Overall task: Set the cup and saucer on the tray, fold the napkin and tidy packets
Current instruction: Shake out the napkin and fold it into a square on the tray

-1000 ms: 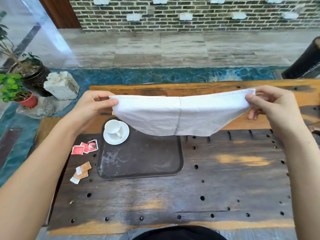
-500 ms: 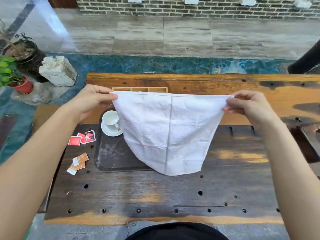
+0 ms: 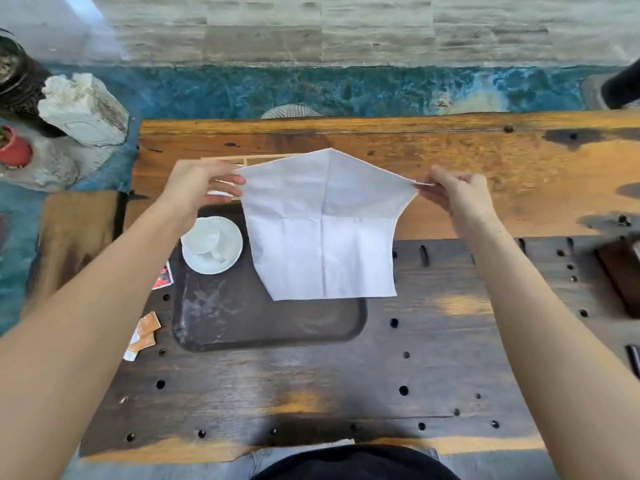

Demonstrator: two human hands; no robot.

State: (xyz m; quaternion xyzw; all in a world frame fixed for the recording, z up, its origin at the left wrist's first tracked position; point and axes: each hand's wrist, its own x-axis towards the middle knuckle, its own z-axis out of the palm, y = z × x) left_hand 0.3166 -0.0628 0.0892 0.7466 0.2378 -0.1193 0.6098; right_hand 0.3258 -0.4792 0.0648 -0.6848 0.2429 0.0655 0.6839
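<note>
Grip: left hand [image 3: 194,188], right hand [image 3: 457,195] pinching napkin [image 3: 322,230], over tray [image 3: 270,327], cup [image 3: 202,239], packets [image 3: 145,332] alongside

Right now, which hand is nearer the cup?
Left. The left hand pinches a corner of the napkin just beyond the cup, almost over it. The right hand pinches the opposite corner, well off to the cup's right.

Cup [image 3: 202,240] on saucer [image 3: 227,252] on tray [image 3: 263,323], packets [image 3: 145,332] left of tray

No text can be read; print on the red packets [image 3: 163,277] is too blurred.
</note>
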